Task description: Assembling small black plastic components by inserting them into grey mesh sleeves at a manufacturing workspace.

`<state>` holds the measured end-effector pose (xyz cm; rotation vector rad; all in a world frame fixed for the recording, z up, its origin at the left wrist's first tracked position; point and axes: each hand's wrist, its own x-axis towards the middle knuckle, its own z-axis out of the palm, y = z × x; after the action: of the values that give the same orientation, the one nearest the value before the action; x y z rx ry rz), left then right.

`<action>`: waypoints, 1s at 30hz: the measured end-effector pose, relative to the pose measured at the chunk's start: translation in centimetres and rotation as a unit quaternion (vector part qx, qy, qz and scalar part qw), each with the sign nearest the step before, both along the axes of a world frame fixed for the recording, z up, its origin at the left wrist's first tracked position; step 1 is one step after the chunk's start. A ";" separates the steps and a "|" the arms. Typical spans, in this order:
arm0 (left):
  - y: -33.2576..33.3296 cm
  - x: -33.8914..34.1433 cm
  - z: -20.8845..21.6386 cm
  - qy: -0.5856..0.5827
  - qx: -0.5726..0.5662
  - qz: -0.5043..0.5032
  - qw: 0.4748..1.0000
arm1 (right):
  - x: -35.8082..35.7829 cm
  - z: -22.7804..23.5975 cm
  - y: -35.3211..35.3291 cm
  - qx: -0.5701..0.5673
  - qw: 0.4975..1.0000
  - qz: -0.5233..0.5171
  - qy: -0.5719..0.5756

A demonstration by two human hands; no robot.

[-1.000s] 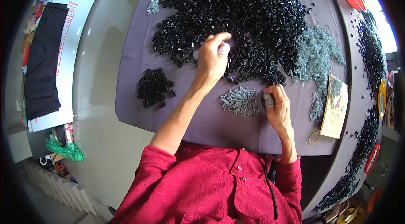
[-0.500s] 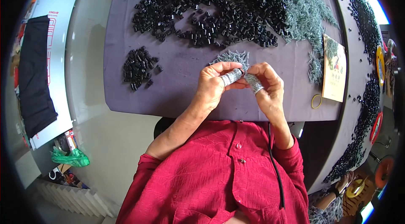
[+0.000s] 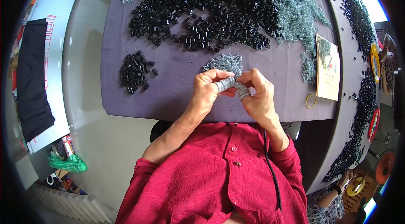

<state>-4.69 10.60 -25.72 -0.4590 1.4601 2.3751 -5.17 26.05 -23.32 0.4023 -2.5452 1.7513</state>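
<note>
Above the near part of the table my left hand [image 3: 206,91] and my right hand [image 3: 258,96] meet, fingertips pinched together. Grey speckled wraps cover a thumb or finger on each hand. Whatever small piece lies between the fingertips is too hidden to name. Just beyond them sits a small heap of thin, clear grey pins [image 3: 223,62]. A small pile of short black cylinders [image 3: 136,71] lies to the left of my hands. Farther back spreads a large mass of the same black cylinders [image 3: 202,9], with a bigger heap of clear pins [image 3: 299,15] at its right side.
A booklet [image 3: 328,70] and a yellow ring [image 3: 311,101] rest at the table's right. On a second table [image 3: 342,110] beyond are black pieces, a yellow dish [image 3: 375,63] and a red dish [image 3: 373,125]. Another person's hand [image 3: 345,180] shows at lower right. Left stands a white box [image 3: 57,55].
My hands have shifted slightly left in the picture and drawn closer together at the fingertips. The whole scene has slid a little left as well, and more of the near pin heap shows.
</note>
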 end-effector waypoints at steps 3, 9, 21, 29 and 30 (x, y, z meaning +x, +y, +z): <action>-0.1 -0.1 -0.1 -0.010 0.017 -0.035 0.999 | -0.1 0.0 0.4 0.063 0.996 0.012 0.058; 1.1 -1.3 -0.4 -0.005 0.064 0.001 0.998 | -2.4 -0.3 2.0 0.079 0.995 0.044 0.046; -1.1 -1.0 -1.3 -0.035 0.128 0.033 0.991 | -8.4 -3.0 3.8 0.327 0.934 -0.055 0.133; -1.4 -1.3 -1.2 -0.034 0.122 0.028 0.992 | -8.7 -2.3 2.3 0.416 0.898 -0.071 0.122; -1.3 -1.3 -1.2 -0.037 0.124 0.027 0.991 | -8.7 -2.5 2.2 0.417 0.898 -0.070 0.121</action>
<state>-6.01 9.27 -26.88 -0.5224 1.1159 2.5097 -13.91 28.25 -25.83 0.3910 -2.8890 0.4384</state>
